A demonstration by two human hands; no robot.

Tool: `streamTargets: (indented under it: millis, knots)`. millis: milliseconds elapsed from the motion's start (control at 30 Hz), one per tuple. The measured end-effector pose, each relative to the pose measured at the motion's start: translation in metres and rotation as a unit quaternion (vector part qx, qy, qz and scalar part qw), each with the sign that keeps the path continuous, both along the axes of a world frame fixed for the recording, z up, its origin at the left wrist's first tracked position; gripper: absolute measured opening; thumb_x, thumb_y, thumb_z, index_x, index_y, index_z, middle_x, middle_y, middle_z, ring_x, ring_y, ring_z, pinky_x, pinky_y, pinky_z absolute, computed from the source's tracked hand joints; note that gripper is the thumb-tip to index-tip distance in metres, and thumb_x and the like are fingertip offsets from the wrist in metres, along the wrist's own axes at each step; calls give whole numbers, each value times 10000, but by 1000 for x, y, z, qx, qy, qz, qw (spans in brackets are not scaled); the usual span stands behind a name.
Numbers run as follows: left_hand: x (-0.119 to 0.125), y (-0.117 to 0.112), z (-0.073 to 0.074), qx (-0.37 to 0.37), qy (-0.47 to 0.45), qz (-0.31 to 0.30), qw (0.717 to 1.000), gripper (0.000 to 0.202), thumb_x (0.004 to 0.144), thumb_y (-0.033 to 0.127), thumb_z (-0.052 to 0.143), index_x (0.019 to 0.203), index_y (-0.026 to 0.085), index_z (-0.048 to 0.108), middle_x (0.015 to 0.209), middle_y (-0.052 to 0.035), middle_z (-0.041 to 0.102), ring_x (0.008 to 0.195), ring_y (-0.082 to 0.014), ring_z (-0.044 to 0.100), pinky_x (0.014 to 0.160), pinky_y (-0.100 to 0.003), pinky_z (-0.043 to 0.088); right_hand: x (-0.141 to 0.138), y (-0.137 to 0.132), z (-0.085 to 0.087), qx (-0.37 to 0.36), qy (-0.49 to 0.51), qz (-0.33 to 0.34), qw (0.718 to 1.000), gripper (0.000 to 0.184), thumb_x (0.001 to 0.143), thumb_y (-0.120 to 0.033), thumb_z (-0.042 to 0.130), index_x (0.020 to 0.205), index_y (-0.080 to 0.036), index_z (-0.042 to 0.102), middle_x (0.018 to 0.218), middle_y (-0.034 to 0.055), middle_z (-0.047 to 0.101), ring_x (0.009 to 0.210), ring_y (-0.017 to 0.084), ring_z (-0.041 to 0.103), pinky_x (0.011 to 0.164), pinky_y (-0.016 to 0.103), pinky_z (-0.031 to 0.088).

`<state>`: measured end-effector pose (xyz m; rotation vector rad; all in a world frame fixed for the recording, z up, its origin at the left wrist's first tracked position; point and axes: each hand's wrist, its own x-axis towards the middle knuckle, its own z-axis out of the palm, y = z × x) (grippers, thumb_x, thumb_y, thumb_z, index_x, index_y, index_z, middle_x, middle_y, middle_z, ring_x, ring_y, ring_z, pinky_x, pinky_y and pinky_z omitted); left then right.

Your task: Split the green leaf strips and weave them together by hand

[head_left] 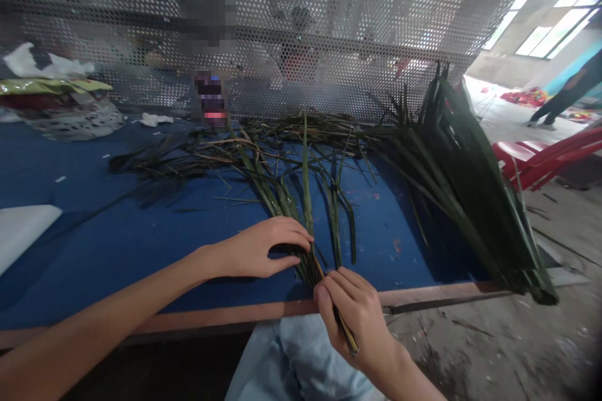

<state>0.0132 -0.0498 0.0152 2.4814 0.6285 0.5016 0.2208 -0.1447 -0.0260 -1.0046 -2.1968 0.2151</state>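
Your R hand [358,312] pinches leaf strips [308,270] at counter [117,232] front edge, prob. to anchor ends; L hand [263,248], curved w/ thumb apart, touches them over counter, prob. for alignment.

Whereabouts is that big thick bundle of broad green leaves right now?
In the head view, the leaf bundle lies at the right end of the blue table, right of the person's right hand, with a red chair beyond it.
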Motion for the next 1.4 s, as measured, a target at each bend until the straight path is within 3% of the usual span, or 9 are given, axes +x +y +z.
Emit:
streamTargets:
  millis: [267, 700, 1100, 1400]
  knots:
    - [0, 0, 1, -3, 2, -3, 1000, 235, 837, 198, 599, 1060, 222, 668, 1141, -82, 660, 1110, -217, 576, 979, -386, 446, 2, 3, -2, 11, 18, 13, 1000, 242, 886, -64, 407, 678, -173, 466, 629, 26, 509, 618, 140, 437, 585, 285, 327]
    - [0, -1, 2, 0, 12, 2, 1000, 244, 832, 192, 596, 1065, 217, 664, 1152, -84, 657, 1120, -225, 573, 979, -389, 450, -8, 0, 21, 3, -22, -26, 999, 255, 875, -72, 405, 650, -188, 440, 597, 15, 482, 566, 132, 420, 548, 287, 295]
    - [-1, -1, 1, -1, -12, 0, 1000, 236, 823, 182, 598, 1046, 215, 668, 1140, -86, 667, 1113, -227, 581, 979, -395, 449, -10, -8, 19, 22, -39, -32, 998, 237, 872, -94, 426, 657, -189, 459, 599, 19, 481, 592, 148, 420, 559, 300, 304]
    - [-2, 0, 1, -5, -13, -1, 1000, 227, 794, 154, 603, 1002, 213, 673, 1200, -87, 645, 1124, -225, 577, 979, -387, 443, 7, -13, 4, 111, -40, -67, 991, 227, 857, -110, 482, 646, -194, 475, 577, 14, 472, 588, 152, 419, 547, 303, 281]
